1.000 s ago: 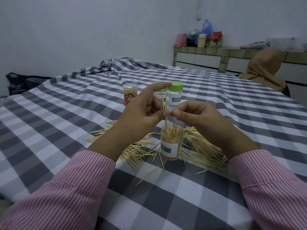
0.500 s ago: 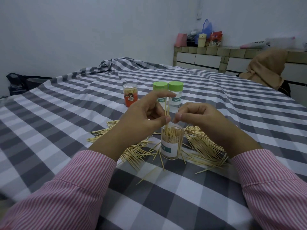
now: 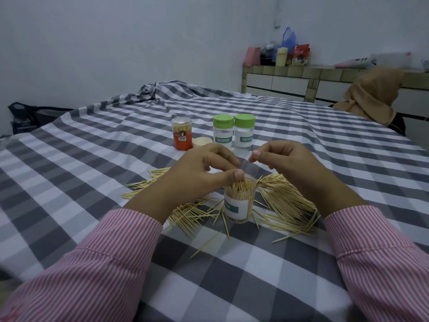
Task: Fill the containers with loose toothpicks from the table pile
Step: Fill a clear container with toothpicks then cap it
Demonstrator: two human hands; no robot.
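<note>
A clear open container (image 3: 239, 206) with a white and teal label stands upright in the middle of the loose toothpick pile (image 3: 284, 202) and is packed with toothpicks. My left hand (image 3: 199, 177) hovers over its mouth, thumb and fingertips pinched on the tops of toothpicks standing inside. My right hand (image 3: 290, 163) is raised just right of the rim, fingers curled and apart, holding nothing. Behind them stand two clear containers with green lids (image 3: 222, 132) (image 3: 244, 132) and a red-labelled container (image 3: 182, 135) holding toothpicks.
A cream lid (image 3: 202, 141) lies beside the red-labelled container. A grey and white checked cloth (image 3: 92, 159) covers the table. A person in a tan head covering (image 3: 371, 96) sits at the far right. A tiled counter (image 3: 290, 73) with bags runs along the back.
The toothpicks held upright between both hands have gone down into the container. My left hand dropped to the rim; my right hand let go and drew slightly right.
</note>
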